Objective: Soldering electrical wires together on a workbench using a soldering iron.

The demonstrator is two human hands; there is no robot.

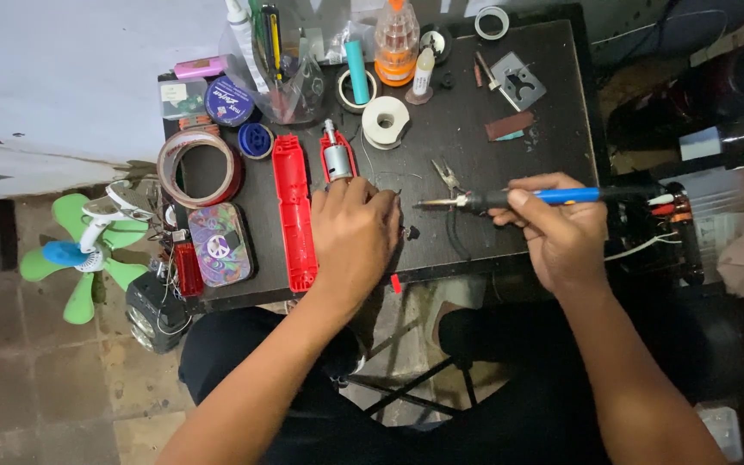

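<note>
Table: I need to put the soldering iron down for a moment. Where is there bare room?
Bare top lies between the white solder spool, the pliers and the metal plate, up to the table's right edge. The back-left corner, by the tape roll and red case, is crowded.

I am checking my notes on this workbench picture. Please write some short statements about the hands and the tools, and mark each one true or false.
1. The right hand holds a blue-handled soldering iron with its metal tip pointing toward the left hand. True.
2. The left hand rests on the green plastic fan. False: the green plastic fan lies off the table; the hand rests on the dark tabletop, at the red casing half with a small grey motor.
3. A long red plastic casing half lies beside the left hand. True.
4. The white solder spool is in the right hand. False: it stands on the table.
</note>
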